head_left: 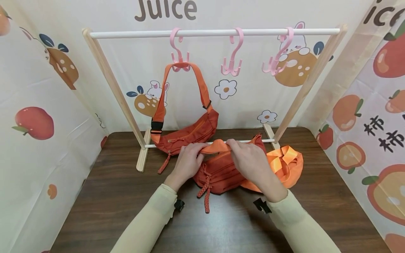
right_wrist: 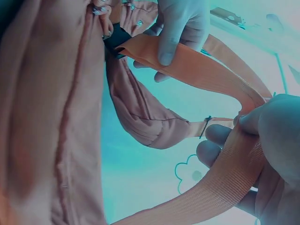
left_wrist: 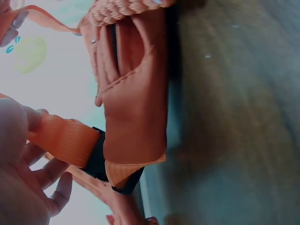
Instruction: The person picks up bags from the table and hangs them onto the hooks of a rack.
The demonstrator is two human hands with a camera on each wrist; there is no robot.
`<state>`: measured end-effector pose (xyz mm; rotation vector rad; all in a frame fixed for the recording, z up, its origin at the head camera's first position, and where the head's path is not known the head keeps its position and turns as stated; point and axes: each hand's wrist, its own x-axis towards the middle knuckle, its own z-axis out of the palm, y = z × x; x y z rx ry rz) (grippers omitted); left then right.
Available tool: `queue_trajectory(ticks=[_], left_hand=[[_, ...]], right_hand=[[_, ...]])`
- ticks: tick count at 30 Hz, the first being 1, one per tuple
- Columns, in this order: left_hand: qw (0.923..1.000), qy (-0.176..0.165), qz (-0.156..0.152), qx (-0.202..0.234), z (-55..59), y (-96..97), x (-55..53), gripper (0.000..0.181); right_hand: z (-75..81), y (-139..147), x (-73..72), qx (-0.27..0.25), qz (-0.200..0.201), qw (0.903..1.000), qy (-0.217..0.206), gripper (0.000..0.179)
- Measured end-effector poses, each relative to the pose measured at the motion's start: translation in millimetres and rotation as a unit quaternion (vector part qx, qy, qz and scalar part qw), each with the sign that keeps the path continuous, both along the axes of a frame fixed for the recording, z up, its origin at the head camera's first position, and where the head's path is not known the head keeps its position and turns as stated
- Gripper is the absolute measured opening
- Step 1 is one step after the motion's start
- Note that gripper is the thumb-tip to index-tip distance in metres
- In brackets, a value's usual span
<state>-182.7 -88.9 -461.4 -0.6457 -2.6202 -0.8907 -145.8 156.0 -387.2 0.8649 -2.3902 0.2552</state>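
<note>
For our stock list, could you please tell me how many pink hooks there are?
3, all on the rail: left hook holding a bag, middle hook and right hook bare.

Left grip (head_left: 189,160), right grip (head_left: 250,159), both pinching

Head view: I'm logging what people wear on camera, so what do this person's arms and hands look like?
The left sleeve and right sleeve are long and pale yellowish-green. A small black fitting shows beside the left sleeve's end, another black fitting beside the right's. The left hand and right hand are ungloved.
</note>
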Motion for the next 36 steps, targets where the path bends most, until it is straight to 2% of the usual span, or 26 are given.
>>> queue_trajectory(ticks=[9,14,17,25,32,36], left_hand=[[0.9981,0.035,0.012,0.05,22.1,-4.4,0.6,0.034],[0.9939,0.052,0.006,0.097,33.6,-8.3,-0.5,0.031],[0.9913,0.051,0.002,0.122,40.5,-9.7,-0.1,0.031],[0.982,0.039,-0.037,0.181,62.0,-9.0,2.3,0.041],[0.9743,0.072,-0.068,0.202,88.4,-1.1,5.8,0.05],[0.9716,0.087,-0.074,0.207,104.6,4.3,8.1,0.053]], right_hand=[[16.9,-1,-4.8,-0.021,0.006,0.9995,0.024,0.019],[29.4,-2,-7.1,-0.031,0.018,0.999,0.028,0.019],[36.7,-2,-8.8,-0.034,0.025,0.9985,0.036,0.018],[51.6,-4,-13.0,-0.04,0.038,0.9963,0.066,0.015],[60.3,-8,-17.6,-0.045,0.053,0.9935,0.09,0.014],[65.2,-11,-19.7,-0.047,0.054,0.9927,0.097,0.013]])
